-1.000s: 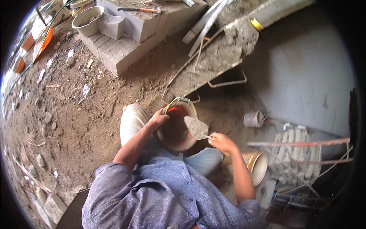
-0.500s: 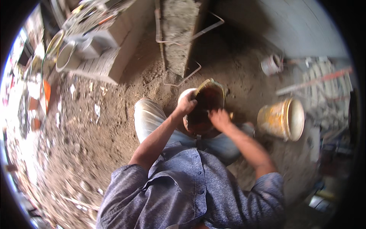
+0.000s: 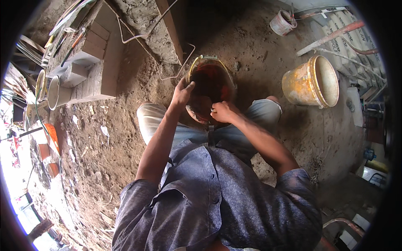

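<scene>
A bucket (image 3: 229, 85) with a yellow-sleeved wire handle and a dark, reddish inside sits tilted between my legs. My left hand (image 3: 183, 93) is closed on its left edge, by the handle. My right hand (image 3: 222, 111) is closed around the trowel's handle at the near part of the mouth; the blade (image 3: 200, 104) is low inside, in shadow and hard to make out.
Right of me lie a yellow bucket (image 3: 299, 85), a small paint bucket (image 3: 279, 23), stacked sacks (image 3: 339, 46) and rusty bars (image 3: 318, 39). A concrete-crusted plank (image 3: 146, 25) with bent rebar lies ahead; grey blocks (image 3: 98, 71), tools and another container (image 3: 54, 94) stand left.
The trowel has gone down from above the bucket's mouth into it, with my right hand lower. The view has swung, so the plank and blocks now sit further left.
</scene>
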Motion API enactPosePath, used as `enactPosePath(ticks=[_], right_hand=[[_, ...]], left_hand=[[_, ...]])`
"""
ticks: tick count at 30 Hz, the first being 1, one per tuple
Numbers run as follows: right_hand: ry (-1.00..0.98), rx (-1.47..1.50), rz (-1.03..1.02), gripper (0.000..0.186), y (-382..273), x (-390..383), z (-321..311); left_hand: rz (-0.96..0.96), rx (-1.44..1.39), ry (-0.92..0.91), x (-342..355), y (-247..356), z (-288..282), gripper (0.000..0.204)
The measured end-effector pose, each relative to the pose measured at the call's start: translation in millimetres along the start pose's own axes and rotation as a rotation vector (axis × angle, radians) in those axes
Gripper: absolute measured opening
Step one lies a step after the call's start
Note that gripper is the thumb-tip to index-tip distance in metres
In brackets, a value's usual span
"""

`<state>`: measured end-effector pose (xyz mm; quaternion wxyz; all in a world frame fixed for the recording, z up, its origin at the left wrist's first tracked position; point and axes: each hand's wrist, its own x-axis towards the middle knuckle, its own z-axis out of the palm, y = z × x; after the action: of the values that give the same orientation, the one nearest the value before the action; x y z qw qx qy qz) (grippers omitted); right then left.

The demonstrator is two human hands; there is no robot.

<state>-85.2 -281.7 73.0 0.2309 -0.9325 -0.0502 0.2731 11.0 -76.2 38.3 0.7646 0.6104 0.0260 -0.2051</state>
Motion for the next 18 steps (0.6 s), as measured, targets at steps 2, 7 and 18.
enactPosePath(ticks=[2, 7, 18], right_hand=[[-0.074, 0.173, 0.050, 0.035, 7.2, -8.7, -14.9], [-0.165, 0.093, 0.038, 0.039, 16.9, -11.8, -21.0], [0.126, -0.078, -0.455, 0.030, -65.2, 36.2, -106.3]], left_hand=[[-0.059, -0.047, 0.042, -3.3, 0.9, -5.5, 0.048], [-0.005, -0.145, 0.158, -20.3, -15.7, -17.5, 0.046], [-0.157, -0.097, 0.580, -82.2, -24.1, -94.5, 0.044]])
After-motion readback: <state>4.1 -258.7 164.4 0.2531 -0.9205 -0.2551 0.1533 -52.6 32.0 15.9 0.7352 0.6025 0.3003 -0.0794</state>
